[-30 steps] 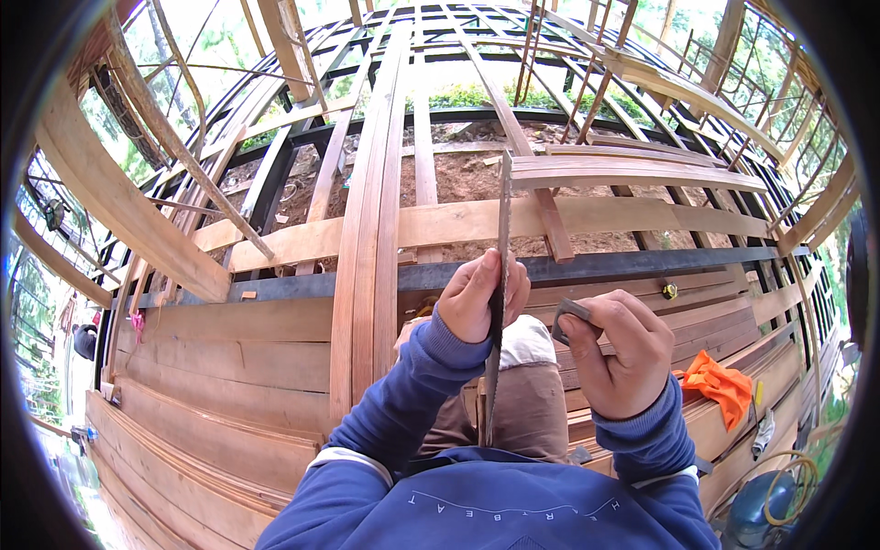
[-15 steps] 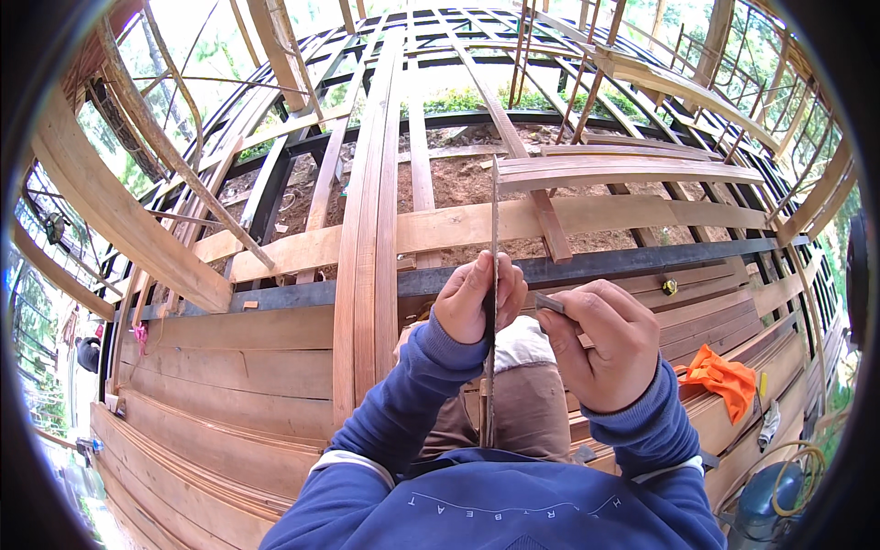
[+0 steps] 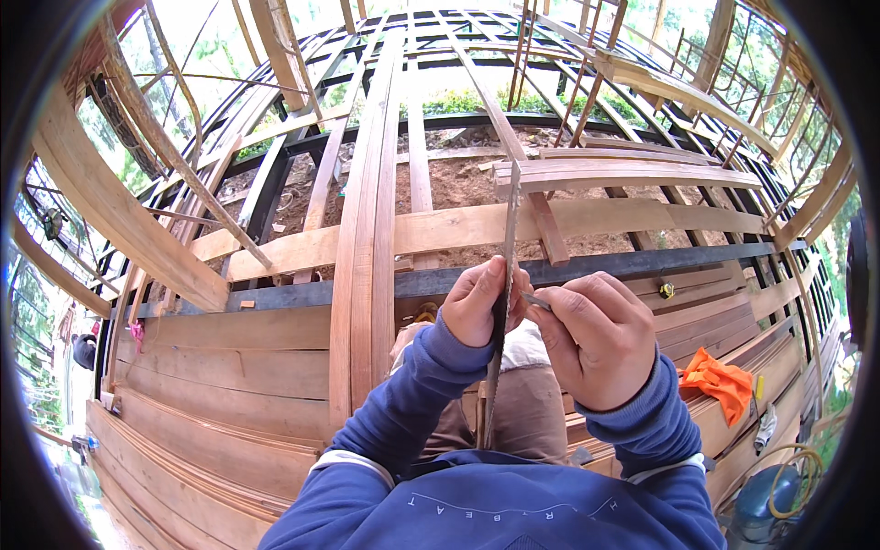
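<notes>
My left hand (image 3: 472,307) grips a long toothed saw blade (image 3: 510,211), held upright in front of my body, its lower part over my brown-trousered legs (image 3: 532,412). My right hand (image 3: 600,344) pinches a small flat grey piece, apparently metal (image 3: 537,302), whose tip is at or very near the blade's edge beside my left fingers; I cannot tell if they touch. My left fingertips are partly hidden behind the blade.
Wooden planks (image 3: 225,353) lie below and around me. Ahead, a dark steel beam (image 3: 596,263) and timber grid span bare soil. A yellow tape measure (image 3: 666,291), orange cloth (image 3: 720,385) and blue tank (image 3: 761,495) are at the right. Poles stand along both sides.
My right hand has moved left with the grey piece, closer to the saw blade's edge. The blade's top has shifted slightly and sits a little lower than a second ago.
</notes>
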{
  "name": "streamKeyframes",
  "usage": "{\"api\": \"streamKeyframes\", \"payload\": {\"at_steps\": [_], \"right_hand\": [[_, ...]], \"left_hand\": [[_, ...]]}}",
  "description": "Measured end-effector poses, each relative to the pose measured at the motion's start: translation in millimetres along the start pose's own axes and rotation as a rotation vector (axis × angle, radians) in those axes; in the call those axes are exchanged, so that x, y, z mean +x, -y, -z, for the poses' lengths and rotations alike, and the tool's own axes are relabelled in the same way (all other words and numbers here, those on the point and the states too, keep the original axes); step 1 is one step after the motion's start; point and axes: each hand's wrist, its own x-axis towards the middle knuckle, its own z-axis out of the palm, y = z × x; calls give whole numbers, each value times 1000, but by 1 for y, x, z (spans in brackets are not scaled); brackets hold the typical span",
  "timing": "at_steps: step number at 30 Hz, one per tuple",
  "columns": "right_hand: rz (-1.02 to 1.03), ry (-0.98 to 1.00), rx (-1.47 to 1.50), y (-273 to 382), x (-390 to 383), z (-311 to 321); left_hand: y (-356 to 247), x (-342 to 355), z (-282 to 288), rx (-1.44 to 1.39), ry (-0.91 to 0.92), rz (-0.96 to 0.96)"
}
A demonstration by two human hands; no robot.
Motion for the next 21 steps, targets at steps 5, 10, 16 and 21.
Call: {"api": "streamKeyframes", "payload": {"at_steps": [5,10,16,21], "right_hand": [[35,27,-69,-2,3,6],[37,57,-141,-6,3,18],[1,73,-195,-13,-5,32],[-59,65,-165,-18,-12,41]], "left_hand": [[-2,0,-6,130,-12,47],[2,1,-20,31,7,70],[11,7,-15,186,181,18],[12,10,-23,203,276,-17]]}}
